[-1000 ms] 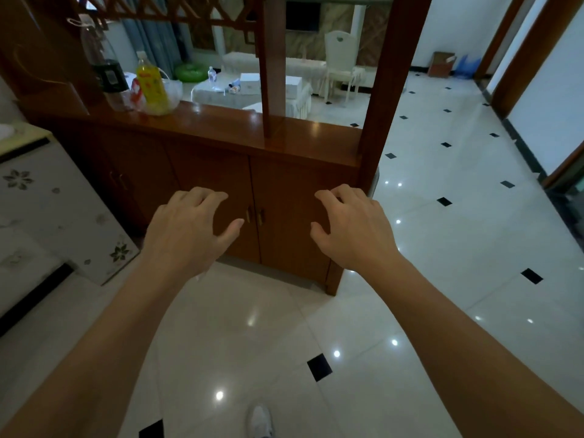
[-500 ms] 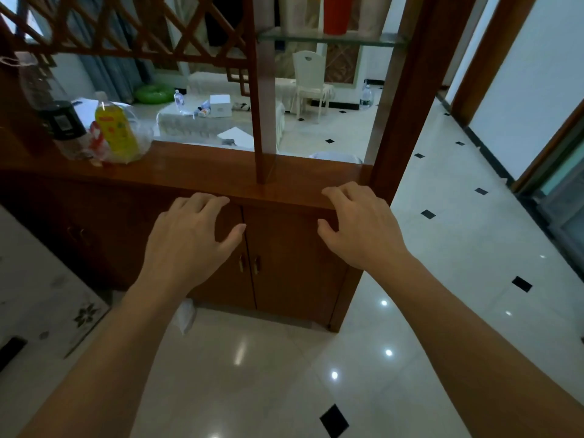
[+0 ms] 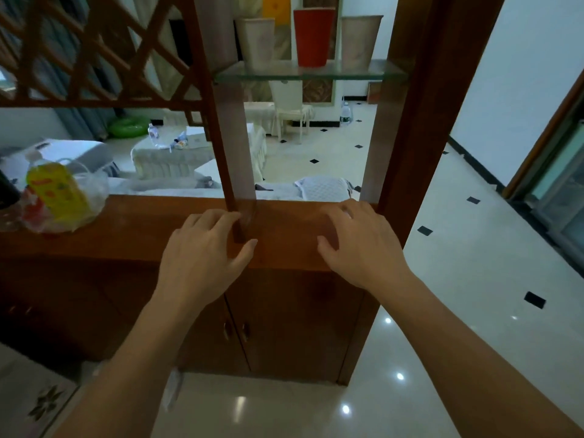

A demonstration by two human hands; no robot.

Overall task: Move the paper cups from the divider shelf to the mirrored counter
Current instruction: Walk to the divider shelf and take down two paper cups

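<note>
From the head camera, you have both hands out in front of you, palms down, over the wooden counter (image 3: 132,235) of the room divider. Your left hand (image 3: 202,257) has its fingers spread loosely and holds nothing; its fingertips reach the foot of the narrow wooden post (image 3: 234,147) that rises from the counter top. Your right hand (image 3: 360,245) is likewise spread and empty, hovering over the right end of the counter just beside the thick outer frame post (image 3: 420,121). Whether either palm actually touches the wood cannot be told. The paper cups sit above your hands on the glass divider shelf (image 3: 309,72), which spans between the narrow post and the frame post: a pale cup (image 3: 257,42) on the left, a red cup (image 3: 313,36) in the middle, and another pale cup (image 3: 360,41) on the right, all upright in a row and standing apart from each other. Well to the left on the counter lies a yellow bottle (image 3: 55,191) against a clear plastic bag (image 3: 91,191). A diagonal wooden lattice (image 3: 94,52) fills the upper left of the divider. Under the counter, two cabinet doors (image 3: 284,320) are closed, and glossy white floor tiles (image 3: 474,295) with small black insets spread to your right.
</note>
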